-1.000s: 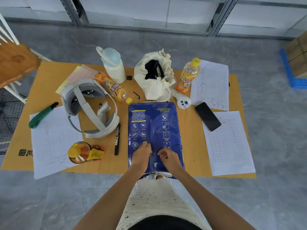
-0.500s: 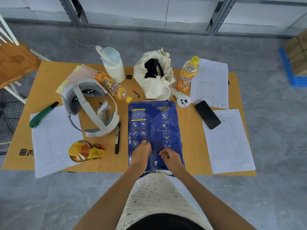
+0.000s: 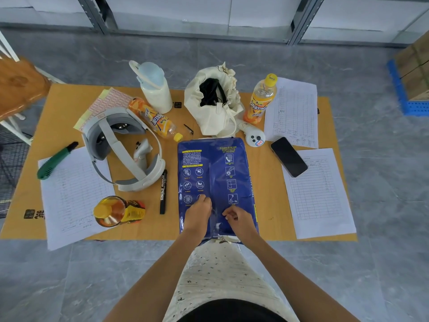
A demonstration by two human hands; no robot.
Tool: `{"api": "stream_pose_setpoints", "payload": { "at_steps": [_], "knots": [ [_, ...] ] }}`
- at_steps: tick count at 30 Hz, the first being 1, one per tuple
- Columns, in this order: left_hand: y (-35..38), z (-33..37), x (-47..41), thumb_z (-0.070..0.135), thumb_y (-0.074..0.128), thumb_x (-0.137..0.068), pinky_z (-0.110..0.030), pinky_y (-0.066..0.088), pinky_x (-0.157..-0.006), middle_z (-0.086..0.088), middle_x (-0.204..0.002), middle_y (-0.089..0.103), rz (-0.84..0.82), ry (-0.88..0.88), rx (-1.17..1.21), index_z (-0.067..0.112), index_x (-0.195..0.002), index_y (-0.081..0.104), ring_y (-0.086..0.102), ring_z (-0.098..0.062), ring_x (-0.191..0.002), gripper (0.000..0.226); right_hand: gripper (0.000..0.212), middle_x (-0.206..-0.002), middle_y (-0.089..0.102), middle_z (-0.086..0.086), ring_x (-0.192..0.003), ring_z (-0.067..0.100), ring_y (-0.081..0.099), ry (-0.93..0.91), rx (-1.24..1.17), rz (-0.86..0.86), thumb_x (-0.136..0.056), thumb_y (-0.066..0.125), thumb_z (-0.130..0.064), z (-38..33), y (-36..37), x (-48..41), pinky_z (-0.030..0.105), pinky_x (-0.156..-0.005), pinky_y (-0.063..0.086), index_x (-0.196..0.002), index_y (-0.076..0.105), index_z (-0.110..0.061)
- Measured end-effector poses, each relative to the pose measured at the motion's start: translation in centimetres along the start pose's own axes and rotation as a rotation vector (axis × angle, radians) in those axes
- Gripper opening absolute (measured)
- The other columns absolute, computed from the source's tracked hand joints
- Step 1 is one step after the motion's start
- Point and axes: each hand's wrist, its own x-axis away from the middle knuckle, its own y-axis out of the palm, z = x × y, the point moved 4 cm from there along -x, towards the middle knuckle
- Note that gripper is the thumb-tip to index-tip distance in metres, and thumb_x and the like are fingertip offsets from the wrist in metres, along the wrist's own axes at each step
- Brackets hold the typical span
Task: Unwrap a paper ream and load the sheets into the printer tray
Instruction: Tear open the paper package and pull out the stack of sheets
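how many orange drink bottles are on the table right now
3. One orange bottle stands right of the cream bag, one lies by the headset, one lies near the marker.

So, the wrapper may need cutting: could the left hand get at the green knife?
Probably yes: the left hand is on the ream, and the green knife lies uncovered on paper, though the headset sits between.

A dark blue paper ream (image 3: 216,177) with white and yellow print lies on an orange-brown table (image 3: 267,182).

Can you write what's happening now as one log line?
step: unwrapping | paper ream: wrapped, flat on table | left hand, right hand: pinching wrapper seam | printer: not visible
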Motion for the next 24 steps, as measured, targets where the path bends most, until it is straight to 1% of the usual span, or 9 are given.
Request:
{"api": "stream_pose_setpoints", "payload": {
  "at_steps": [4, 9, 12, 14, 16, 18, 20, 24],
  "knots": [
    [0.3, 0.3, -0.6, 0.012, 0.043, -0.098, -0.036, 0.055, -0.081, -0.012, -0.122, 0.053, -0.030, -0.042, -0.099, 0.004, -0.117, 0.051, 0.064, -0.028, -0.103, 0.022, 0.020, -0.105, 0.070, 0.010, -0.087, 0.011, 0.057, 0.011, -0.018, 0.005, -0.093, 0.047, -0.001, 0.1, 0.1, -0.1, 0.005, -0.072, 0.040, -0.095, 0.065, -0.006],
    [0.5, 0.3, -0.2, 0.017, 0.040, -0.099, -0.039, 0.054, -0.082, -0.011, -0.126, 0.052, -0.036, -0.054, -0.063, 0.004, -0.118, 0.050, 0.062, -0.030, -0.107, 0.025, 0.021, -0.104, 0.070, 0.011, -0.087, 0.012, 0.058, -0.005, -0.011, 0.001, -0.092, 0.046, 0.001, 0.3, 0.0, 0.0, 0.003, -0.070, 0.040, -0.095, 0.066, -0.006],
    [0.2, 0.5, 0.7, 0.022, 0.036, -0.101, -0.035, 0.053, -0.076, -0.009, -0.121, 0.054, -0.010, -0.001, -0.087, 0.005, -0.111, 0.053, 0.062, -0.027, -0.101, 0.026, 0.022, -0.104, 0.070, 0.012, -0.093, 0.018, 0.061, -0.034, -0.013, -0.010, -0.091, 0.046, 0.003, 0.1, -0.1, 0.0, 0.009, -0.075, 0.043, -0.096, 0.066, -0.005],
    [0.2, 0.6, 1.8, 0.024, 0.033, -0.101, -0.031, 0.050, -0.070, -0.007, -0.115, 0.056, -0.001, 0.041, -0.141, 0.007, -0.108, 0.053, 0.062, -0.024, -0.095, 0.028, 0.022, -0.104, 0.069, 0.012, -0.093, 0.018, 0.061, -0.049, -0.005, -0.009, -0.091, 0.046, 0.003, -0.1, -0.2, 0.1, 0.014, -0.078, 0.045, -0.097, 0.066, -0.004],
    [0.6, 0.6, 3.1, 0.023, 0.033, -0.100, -0.027, 0.048, -0.066, -0.005, -0.111, 0.056, -0.005, 0.078, -0.157, 0.009, -0.107, 0.054, 0.062, -0.020, -0.091, 0.026, 0.022, -0.103, 0.069, 0.011, -0.089, 0.014, 0.059, -0.057, 0.002, -0.010, -0.091, 0.046, 0.003, -0.2, -0.2, 0.2, 0.009, -0.073, 0.043, -0.098, 0.066, -0.004],
    [1.3, 0.5, 4.6, 0.024, 0.035, -0.100, -0.027, 0.050, -0.068, -0.004, -0.109, 0.056, -0.029, 0.111, -0.142, 0.011, -0.108, 0.053, 0.061, -0.017, -0.091, 0.024, 0.022, -0.102, 0.069, 0.011, -0.087, 0.013, 0.058, -0.060, 0.003, -0.012, -0.090, 0.046, 0.004, -0.2, -0.2, 0.4, 0.006, -0.068, 0.043, -0.098, 0.065, -0.004],
    [2.0, 0.4, 6.0, 0.025, 0.035, -0.099, -0.029, 0.052, -0.071, -0.003, -0.109, 0.056, -0.054, 0.139, -0.120, 0.010, -0.110, 0.051, 0.060, -0.016, -0.093, 0.025, 0.022, -0.100, 0.068, 0.010, -0.084, 0.011, 0.058, -0.060, 0.012, -0.011, -0.090, 0.046, 0.004, -0.1, -0.1, 0.5, 0.006, -0.066, 0.043, -0.096, 0.065, -0.004],
    [2.8, 0.2, 7.6, 0.022, 0.029, -0.099, -0.033, 0.052, -0.074, -0.007, -0.116, 0.056, -0.120, 0.233, -0.172, 0.007, -0.121, 0.047, 0.061, -0.021, -0.099, 0.031, 0.020, -0.094, 0.066, 0.007, -0.075, 0.004, 0.054, -0.060, 0.027, 0.000, -0.089, 0.049, 0.004, -0.3, -0.1, 0.8, 0.001, -0.062, 0.044, -0.094, 0.065, -0.005]
  ]
}}
